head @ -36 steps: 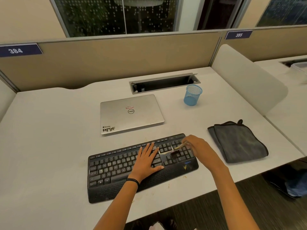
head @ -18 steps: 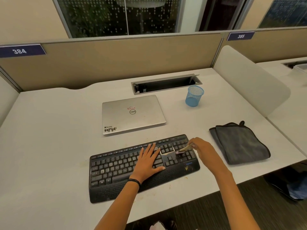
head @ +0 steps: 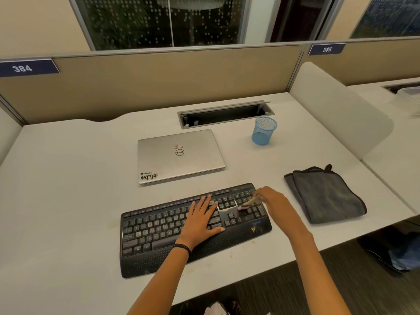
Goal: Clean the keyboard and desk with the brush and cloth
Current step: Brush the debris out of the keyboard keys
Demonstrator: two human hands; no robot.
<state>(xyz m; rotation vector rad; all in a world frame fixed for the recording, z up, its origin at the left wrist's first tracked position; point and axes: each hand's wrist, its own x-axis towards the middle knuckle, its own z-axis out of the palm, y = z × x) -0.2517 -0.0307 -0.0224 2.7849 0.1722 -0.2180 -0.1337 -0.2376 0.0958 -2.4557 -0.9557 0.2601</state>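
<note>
The black keyboard (head: 159, 226) lies on the white desk (head: 68, 189), close to its near edge. The left hand (head: 200, 221) rests flat on the keyboard's middle keys, fingers straight and spread, thumb out along the palm rest. The right hand (head: 272, 201) is over the keyboard's right end, its fingers curled round the handle of a small brush (head: 248, 203). The brush head points left and down onto the keys beside the number pad; its bristles are blurred. A folded grey cloth (head: 327, 194) lies flat on the desk to the right of the keyboard, apart from it. Behind the keyboard is a closed silver laptop (head: 179, 155), and further back to the right stands a blue mesh cup (head: 263, 131).
</note>
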